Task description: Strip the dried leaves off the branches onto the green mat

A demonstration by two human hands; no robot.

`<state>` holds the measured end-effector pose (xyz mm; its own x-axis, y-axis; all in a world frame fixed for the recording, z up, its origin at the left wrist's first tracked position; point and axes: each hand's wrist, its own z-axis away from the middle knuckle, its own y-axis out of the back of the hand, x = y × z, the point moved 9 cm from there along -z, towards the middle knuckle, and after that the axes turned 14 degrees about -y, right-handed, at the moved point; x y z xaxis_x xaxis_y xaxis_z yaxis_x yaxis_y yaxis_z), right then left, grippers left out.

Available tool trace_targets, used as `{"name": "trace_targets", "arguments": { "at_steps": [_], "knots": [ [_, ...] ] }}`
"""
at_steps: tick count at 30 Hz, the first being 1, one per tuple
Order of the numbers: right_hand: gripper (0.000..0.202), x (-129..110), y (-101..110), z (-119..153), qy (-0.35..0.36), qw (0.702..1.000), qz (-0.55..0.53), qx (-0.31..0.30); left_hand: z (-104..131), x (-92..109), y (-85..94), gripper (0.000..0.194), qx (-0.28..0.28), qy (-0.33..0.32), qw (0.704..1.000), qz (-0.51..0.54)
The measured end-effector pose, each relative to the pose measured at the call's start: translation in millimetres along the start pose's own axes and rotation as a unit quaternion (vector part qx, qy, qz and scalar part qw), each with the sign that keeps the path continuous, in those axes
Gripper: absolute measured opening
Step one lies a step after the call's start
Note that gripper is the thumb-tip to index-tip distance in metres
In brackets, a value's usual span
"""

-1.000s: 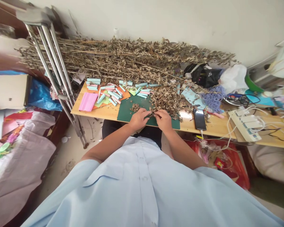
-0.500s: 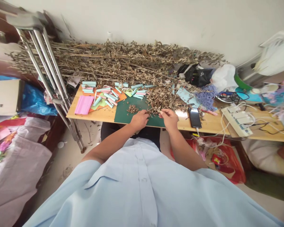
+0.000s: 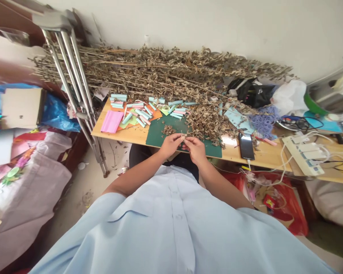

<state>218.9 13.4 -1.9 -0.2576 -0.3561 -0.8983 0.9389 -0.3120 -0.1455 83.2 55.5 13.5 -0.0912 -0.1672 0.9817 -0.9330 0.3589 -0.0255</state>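
My left hand (image 3: 172, 145) and my right hand (image 3: 195, 149) meet over the front of a green cutting mat (image 3: 154, 138). Their fingertips pinch a small pale bit of dried plant (image 3: 183, 135), mostly hidden by the fingers. Just behind my left hand is a small heap of crumbled leaves (image 3: 168, 130). A larger pile of dried leaves (image 3: 204, 121) spreads behind and to the right of my right hand. Several blue and pink paper rolls (image 3: 143, 113) lie on coloured paper at the mat's left and back edge.
Long dried plant stalks (image 3: 160, 72) cover the back of the wooden table (image 3: 103, 136). Pink paper (image 3: 112, 121) lies left. To the right are a phone (image 3: 246, 146) on a cable, purple yarn (image 3: 264, 121) and a power strip (image 3: 302, 155). Metal crutches (image 3: 74, 72) lean at the left.
My right hand has moved left from the edge of the leaf pile to my left hand, and the fingertips now meet. The whole view has shifted slightly.
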Motion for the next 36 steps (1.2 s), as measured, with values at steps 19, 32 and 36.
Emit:
{"name": "trace_targets", "arguments": {
  "at_steps": [19,32,36],
  "knots": [
    [0.027,-39.5,-47.4,-1.9,0.128,0.937,0.324,0.0,6.1,11.7,26.2,0.024,-0.069,-0.047,0.973,-0.214],
    [0.03,-40.1,-35.2,-1.2,0.101,0.937,0.332,0.039,8.8,-1.3,12.1,0.027,-0.127,0.036,0.988,-0.078],
    [0.032,-39.6,-31.5,0.6,0.084,0.943,0.317,0.051,7.2,-2.5,10.0,0.027,-0.134,0.03,0.989,-0.061]
  ]
}}
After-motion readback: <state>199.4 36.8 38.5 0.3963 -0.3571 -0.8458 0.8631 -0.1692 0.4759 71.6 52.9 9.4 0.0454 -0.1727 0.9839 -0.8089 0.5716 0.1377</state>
